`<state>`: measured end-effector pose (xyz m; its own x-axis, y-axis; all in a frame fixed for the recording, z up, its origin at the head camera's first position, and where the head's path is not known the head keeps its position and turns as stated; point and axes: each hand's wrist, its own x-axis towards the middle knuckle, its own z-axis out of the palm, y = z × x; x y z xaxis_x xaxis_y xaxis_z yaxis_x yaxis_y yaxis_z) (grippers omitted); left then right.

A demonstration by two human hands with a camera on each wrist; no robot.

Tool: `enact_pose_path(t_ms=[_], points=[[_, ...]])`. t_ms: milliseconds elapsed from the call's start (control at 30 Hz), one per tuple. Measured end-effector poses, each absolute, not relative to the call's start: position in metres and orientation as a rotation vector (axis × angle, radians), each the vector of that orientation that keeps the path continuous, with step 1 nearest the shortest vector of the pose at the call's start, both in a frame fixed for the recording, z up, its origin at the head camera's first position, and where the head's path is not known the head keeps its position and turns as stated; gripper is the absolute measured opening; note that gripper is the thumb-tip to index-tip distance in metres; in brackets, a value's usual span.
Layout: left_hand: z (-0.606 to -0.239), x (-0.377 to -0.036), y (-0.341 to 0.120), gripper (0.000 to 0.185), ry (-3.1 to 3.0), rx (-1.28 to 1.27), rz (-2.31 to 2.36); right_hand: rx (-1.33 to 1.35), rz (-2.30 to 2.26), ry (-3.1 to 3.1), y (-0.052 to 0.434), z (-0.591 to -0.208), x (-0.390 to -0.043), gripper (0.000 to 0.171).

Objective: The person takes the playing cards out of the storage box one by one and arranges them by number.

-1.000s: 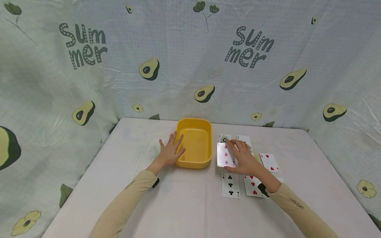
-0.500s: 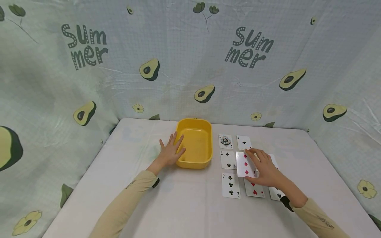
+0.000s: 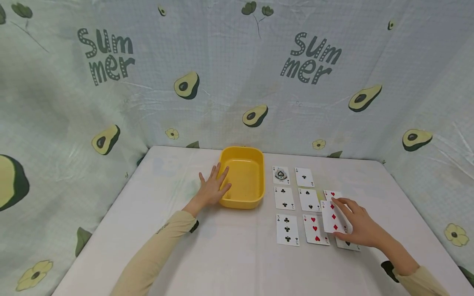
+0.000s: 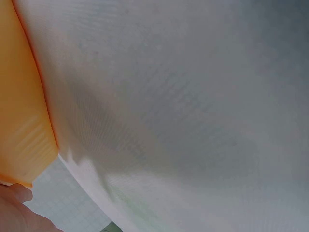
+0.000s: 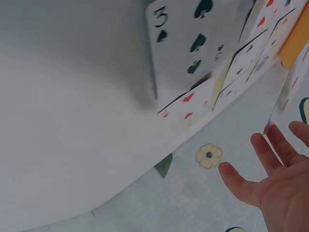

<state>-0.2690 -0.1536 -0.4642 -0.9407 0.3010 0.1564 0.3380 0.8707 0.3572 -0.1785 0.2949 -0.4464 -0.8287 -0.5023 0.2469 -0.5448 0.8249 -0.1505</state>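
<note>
A yellow plastic tub (image 3: 242, 176) stands mid-table, and my left hand (image 3: 212, 187) rests flat against its left rim with straight fingers. In the left wrist view only the tub's wall (image 4: 21, 121) and a bit of that hand (image 4: 17, 212) show. To the tub's right, playing cards lie face up in rows: ace of spades (image 3: 281, 175), ace of clubs (image 3: 304, 177), two of clubs (image 3: 284, 197), two of spades (image 3: 309, 200), three of clubs (image 3: 286, 230), three of hearts (image 3: 315, 229). My right hand (image 3: 348, 220) pinches a three of diamonds (image 3: 331, 216) just above the right column.
A red-pip card (image 3: 332, 194) and a three of spades (image 5: 193, 43) lie partly under the held card and hand. Avocado-print cloth (image 3: 237, 82) walls the table on three sides. The table's right edge (image 3: 418, 213) is close to the right hand.
My right hand has carried the three of diamonds from beside the tub rightward and nearer, across the card rows, to the right column. The left hand has stayed on the tub.
</note>
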Motion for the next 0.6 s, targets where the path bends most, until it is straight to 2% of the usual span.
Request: enact_pose_path(t_ms=[300,600], points=[[-0.462,-0.268,-0.154,0.06,-2.937,-0.509,-0.601,0.708,0.32,-2.816,0.331,-0.447,-0.168,0.1],[-0.461,-0.268,-0.154,0.059,-2.945,-0.516,-0.609,0.651,0.366,-2.844,0.361,-0.455,-0.156,0.098]])
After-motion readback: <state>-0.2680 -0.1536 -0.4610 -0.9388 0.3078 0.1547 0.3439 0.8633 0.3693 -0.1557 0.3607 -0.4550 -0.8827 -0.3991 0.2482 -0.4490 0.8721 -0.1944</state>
